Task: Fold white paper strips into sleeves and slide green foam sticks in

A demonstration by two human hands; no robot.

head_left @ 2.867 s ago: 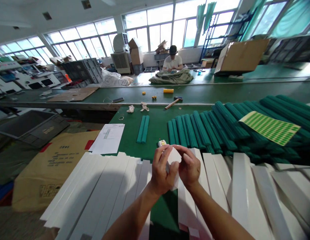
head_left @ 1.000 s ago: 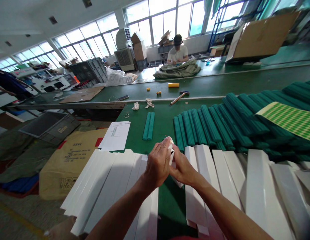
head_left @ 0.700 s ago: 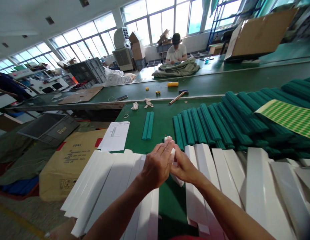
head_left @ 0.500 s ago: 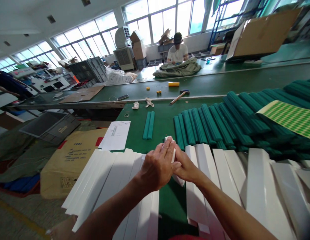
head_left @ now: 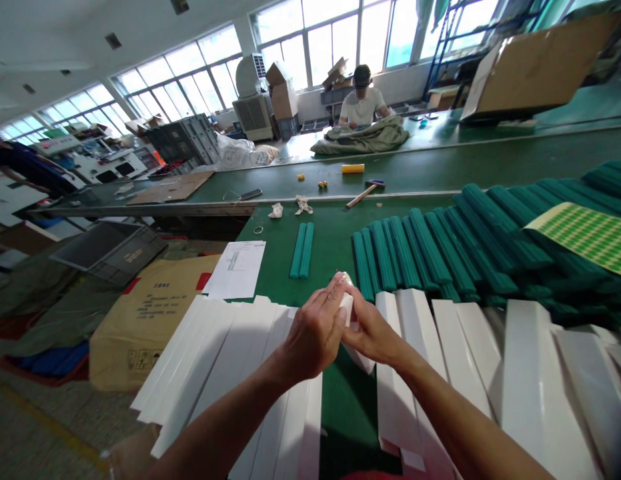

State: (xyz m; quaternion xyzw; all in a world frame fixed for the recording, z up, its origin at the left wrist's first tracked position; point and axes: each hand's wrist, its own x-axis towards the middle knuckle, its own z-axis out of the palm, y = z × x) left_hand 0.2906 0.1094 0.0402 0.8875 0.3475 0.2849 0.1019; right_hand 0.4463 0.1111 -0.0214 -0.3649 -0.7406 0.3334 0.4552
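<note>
I noted left hand point(head_left: 314, 331) and right hand point(head_left: 373, 328) clamped on the white carton point(head_left: 360, 359), newly more visible; handling appeared unfinished.

On a green table point(head_left: 343, 410), loaded along the left edge with white card pieces point(head_left: 205, 353) and a printed sheet point(head_left: 235, 270), toward the right with white boxes point(head_left: 527, 373) and heaped teal ribbed bundles point(head_left: 430, 247). Strewn by the far left corner with crumpled scraps point(head_left: 275, 211), set nearer the left edge with a teal pair point(head_left: 305, 251), crossed at the far edge by a hammer point(head_left: 361, 197).
</note>
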